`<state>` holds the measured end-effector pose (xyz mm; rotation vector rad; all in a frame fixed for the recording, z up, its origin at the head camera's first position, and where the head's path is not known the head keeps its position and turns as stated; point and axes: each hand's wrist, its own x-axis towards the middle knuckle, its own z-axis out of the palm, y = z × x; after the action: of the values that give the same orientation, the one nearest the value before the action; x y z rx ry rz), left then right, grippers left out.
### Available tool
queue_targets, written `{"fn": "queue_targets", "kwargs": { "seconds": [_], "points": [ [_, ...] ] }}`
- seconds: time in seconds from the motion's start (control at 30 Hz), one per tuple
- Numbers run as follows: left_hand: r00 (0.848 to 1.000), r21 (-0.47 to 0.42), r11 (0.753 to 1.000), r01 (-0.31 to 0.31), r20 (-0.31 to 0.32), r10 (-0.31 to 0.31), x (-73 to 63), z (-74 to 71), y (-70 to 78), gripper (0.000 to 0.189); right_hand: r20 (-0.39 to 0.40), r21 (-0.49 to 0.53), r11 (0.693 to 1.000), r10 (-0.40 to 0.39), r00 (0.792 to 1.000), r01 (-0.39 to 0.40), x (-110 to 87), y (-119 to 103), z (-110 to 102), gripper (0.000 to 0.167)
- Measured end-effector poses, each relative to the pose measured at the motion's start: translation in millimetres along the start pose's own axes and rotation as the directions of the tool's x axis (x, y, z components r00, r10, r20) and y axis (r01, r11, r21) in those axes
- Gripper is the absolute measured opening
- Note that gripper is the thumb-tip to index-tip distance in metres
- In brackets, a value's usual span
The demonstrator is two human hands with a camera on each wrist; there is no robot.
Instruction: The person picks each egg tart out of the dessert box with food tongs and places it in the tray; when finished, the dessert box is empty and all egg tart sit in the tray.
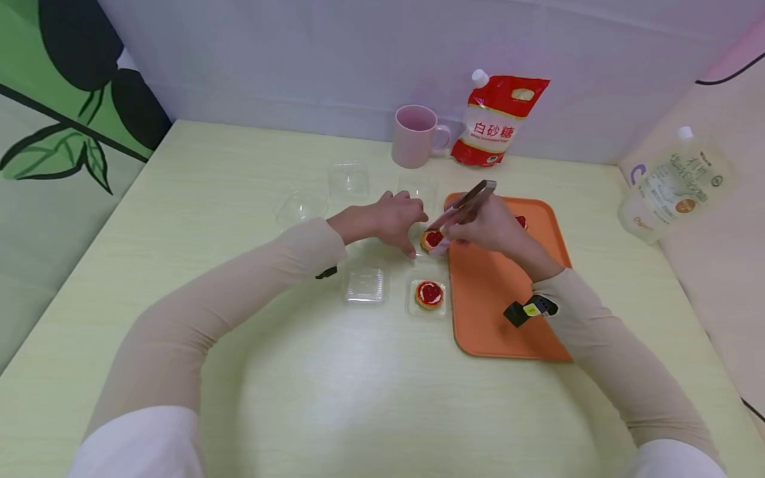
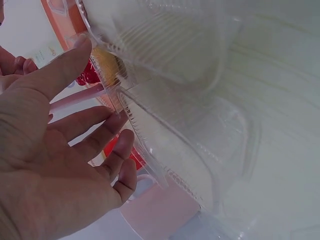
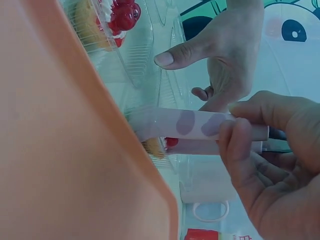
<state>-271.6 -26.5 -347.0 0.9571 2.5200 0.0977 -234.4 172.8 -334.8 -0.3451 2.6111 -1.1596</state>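
Note:
My right hand [image 1: 487, 222] grips a pair of tongs [image 1: 460, 207] with a metal handle and pale pink tips. The tips are at a small red-topped tart [image 1: 431, 239], which sits in a clear plastic box beside the tray; in the right wrist view the tongs [image 3: 195, 124] partly hide the tart [image 3: 154, 147]. My left hand [image 1: 391, 218] is spread at the left side of that box. Its thumb and fingertips touch or nearly touch the clear box [image 2: 150, 132] in the left wrist view. Nearer me, another tart [image 1: 429, 295] sits in a clear box [image 1: 412, 307].
An orange tray [image 1: 496, 305] lies under my right arm, with a partly hidden red-topped tart [image 1: 522, 222] on it. Clear lids or boxes [image 1: 348, 181] stand left of centre. Behind are a pink mug [image 1: 412, 139], a red sugar pouch [image 1: 493, 126] and, right, a pale pouch [image 1: 669, 192].

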Motion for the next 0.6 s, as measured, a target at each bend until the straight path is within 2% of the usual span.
{"fn": "queue_targets", "kwargs": {
  "seconds": [0.17,0.4,0.6],
  "points": [
    [1.000,0.006,1.000,-0.002,0.006,0.002,1.4,-1.1,0.1,0.078,-0.025,0.023,1.000,-0.017,1.000,0.017,0.7,5.7,0.7,0.032],
    [1.000,-0.005,1.000,0.007,0.004,-0.007,1.3,-2.0,-0.6,0.077,-0.049,0.042,0.994,-0.098,0.994,0.100,1.6,9.1,3.9,0.032],
    [1.000,-0.019,1.000,-0.002,-0.004,0.002,0.0,-1.2,0.2,0.076,-0.088,0.055,0.994,-0.088,0.992,0.093,-6.5,2.0,-0.6,0.028]
  ]
}}
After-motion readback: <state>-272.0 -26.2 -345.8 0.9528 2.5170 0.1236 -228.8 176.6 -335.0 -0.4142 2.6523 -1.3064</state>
